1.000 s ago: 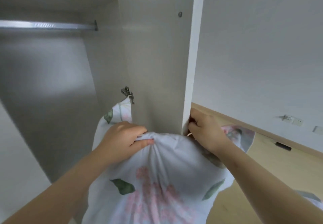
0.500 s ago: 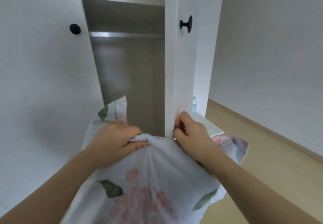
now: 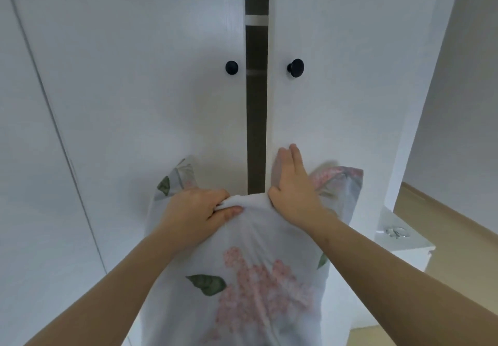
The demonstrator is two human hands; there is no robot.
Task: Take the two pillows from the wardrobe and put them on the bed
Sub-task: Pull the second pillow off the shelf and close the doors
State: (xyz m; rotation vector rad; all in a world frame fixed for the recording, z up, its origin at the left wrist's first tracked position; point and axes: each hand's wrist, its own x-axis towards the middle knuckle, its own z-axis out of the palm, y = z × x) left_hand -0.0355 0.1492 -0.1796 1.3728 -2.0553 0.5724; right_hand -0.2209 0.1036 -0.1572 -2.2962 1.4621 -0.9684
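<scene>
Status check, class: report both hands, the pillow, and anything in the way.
Left hand gripping floral pillow. Right hand flat on right wardrobe door. Doors nearly shut, narrow gap. Path clear.

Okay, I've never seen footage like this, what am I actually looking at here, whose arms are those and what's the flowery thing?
This is one view from a camera worn on a person's head, looking forward and down, so the bare arms are the wearer's own. The left hand grips a bunched white pillow with pink flowers; a second floral pillow's corner shows behind. The right hand lies flat against the right wardrobe door, fingers spread. Both doors have black knobs, and a dark gap remains between them.
</scene>
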